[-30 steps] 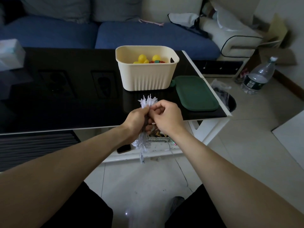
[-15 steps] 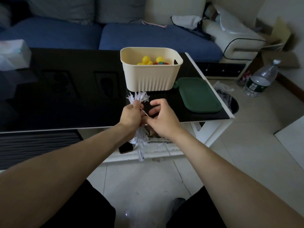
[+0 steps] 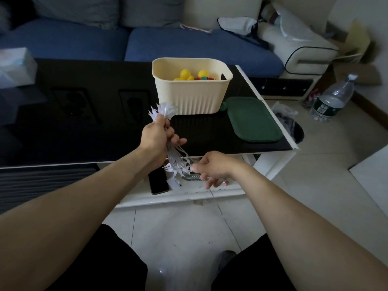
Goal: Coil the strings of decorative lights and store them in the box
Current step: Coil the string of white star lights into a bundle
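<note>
My left hand (image 3: 156, 137) grips a bundle of white star-shaped string lights (image 3: 175, 162) around its middle, over the near edge of the black table (image 3: 84, 131). Spiky white stars stick out above the fist and hang in a tangle below it. My right hand (image 3: 212, 168) is lower and to the right, pinching the thin wire at the bundle's lower end. The cream ribbed box (image 3: 192, 95) stands behind the hands on the table, with yellow and red ball lights (image 3: 194, 75) inside. Its dark green lid (image 3: 253, 119) lies flat to its right.
A phone (image 3: 158, 181) and small items lie on the white lower shelf (image 3: 189, 196) under the hands. A tissue pack (image 3: 14, 68) sits far left on the table. A blue sofa (image 3: 147, 45) runs behind. A water bottle (image 3: 333, 99) and a bin (image 3: 294, 131) stand on the floor at the right.
My right hand has left the bundle's middle and dropped down and right along the wire. My left hand has stayed holding the bundle, shifting slightly left.
</note>
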The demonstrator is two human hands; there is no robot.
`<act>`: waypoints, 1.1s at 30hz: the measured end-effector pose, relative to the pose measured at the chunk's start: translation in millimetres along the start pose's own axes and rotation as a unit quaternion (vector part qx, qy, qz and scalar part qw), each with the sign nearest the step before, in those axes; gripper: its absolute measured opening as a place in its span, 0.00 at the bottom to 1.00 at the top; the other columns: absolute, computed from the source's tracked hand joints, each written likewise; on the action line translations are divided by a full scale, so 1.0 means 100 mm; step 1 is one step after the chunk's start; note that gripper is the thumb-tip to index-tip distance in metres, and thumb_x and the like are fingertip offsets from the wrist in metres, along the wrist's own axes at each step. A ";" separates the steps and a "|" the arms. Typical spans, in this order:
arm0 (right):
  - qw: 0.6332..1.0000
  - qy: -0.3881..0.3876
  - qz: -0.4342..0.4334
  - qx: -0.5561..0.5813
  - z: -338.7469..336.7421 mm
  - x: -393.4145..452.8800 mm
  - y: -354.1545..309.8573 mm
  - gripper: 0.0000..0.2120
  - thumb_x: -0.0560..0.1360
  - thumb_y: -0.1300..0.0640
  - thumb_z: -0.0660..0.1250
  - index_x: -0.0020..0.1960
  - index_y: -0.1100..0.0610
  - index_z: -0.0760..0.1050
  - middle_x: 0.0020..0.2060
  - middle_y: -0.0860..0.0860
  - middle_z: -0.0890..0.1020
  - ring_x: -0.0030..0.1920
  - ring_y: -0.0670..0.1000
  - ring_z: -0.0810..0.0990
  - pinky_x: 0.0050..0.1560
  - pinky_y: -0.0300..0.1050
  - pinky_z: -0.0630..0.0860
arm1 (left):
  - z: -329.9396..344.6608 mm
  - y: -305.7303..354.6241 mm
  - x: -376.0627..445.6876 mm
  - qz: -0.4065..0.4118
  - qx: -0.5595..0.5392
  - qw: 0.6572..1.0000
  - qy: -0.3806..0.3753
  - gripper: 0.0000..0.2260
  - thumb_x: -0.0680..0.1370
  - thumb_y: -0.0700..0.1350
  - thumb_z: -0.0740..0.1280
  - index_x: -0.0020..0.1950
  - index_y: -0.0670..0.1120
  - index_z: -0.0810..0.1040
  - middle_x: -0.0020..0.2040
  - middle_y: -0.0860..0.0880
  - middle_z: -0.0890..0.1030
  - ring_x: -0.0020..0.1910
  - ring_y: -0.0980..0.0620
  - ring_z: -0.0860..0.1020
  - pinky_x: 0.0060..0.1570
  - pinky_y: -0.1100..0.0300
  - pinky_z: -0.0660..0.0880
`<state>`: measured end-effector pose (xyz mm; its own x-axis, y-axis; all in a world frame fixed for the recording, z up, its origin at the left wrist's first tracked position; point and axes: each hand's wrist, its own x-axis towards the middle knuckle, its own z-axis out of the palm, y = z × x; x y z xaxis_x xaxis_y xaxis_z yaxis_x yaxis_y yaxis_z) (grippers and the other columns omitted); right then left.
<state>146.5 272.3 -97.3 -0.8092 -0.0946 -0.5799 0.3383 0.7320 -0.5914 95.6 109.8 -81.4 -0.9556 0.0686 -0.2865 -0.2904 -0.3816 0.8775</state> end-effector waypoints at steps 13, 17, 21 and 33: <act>0.990 -0.110 0.076 -0.037 -0.21 0.02 0.27 0.04 0.80 0.59 0.69 0.52 0.58 0.80 0.43 0.53 0.87 0.43 0.51 0.87 0.50 0.48 0.81 | -0.12 0.03 0.02 0.025 0.014 0.997 0.069 0.14 0.84 0.45 0.51 0.38 0.47 0.64 0.25 0.51 0.61 0.21 0.53 0.59 0.22 0.62 0.63; 0.997 0.011 0.077 -0.003 -0.25 0.05 0.31 0.08 0.80 0.58 0.68 0.51 0.63 0.81 0.42 0.57 0.86 0.37 0.51 0.86 0.49 0.51 0.83 | -0.09 -0.01 -0.01 0.022 0.049 0.997 0.050 0.13 0.83 0.44 0.52 0.38 0.47 0.64 0.25 0.50 0.61 0.21 0.53 0.59 0.21 0.61 0.62; 0.971 0.214 -0.049 0.097 -0.30 0.07 0.30 0.04 0.77 0.55 0.72 0.46 0.56 0.81 0.43 0.50 0.83 0.45 0.49 0.81 0.49 0.46 0.78 | -0.09 -0.03 -0.01 0.014 0.088 0.995 0.042 0.13 0.80 0.42 0.52 0.35 0.49 0.62 0.24 0.52 0.60 0.22 0.54 0.55 0.21 0.64 0.54; 0.977 0.122 -0.113 0.132 -0.35 -0.18 0.24 0.10 0.82 0.61 0.63 0.52 0.60 0.83 0.21 0.38 0.75 0.25 0.37 0.74 0.35 0.35 0.66 | 0.02 -0.07 -0.08 0.004 0.073 0.997 0.007 0.08 0.81 0.38 0.54 0.43 0.45 0.67 0.28 0.50 0.62 0.25 0.53 0.60 0.26 0.59 0.59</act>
<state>152.9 315.5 -81.7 -0.9573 -0.0461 -0.2855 0.2237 0.5077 -0.8320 105.4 114.0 -83.9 -0.9576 0.0528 -0.2834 -0.2875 -0.2436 0.9263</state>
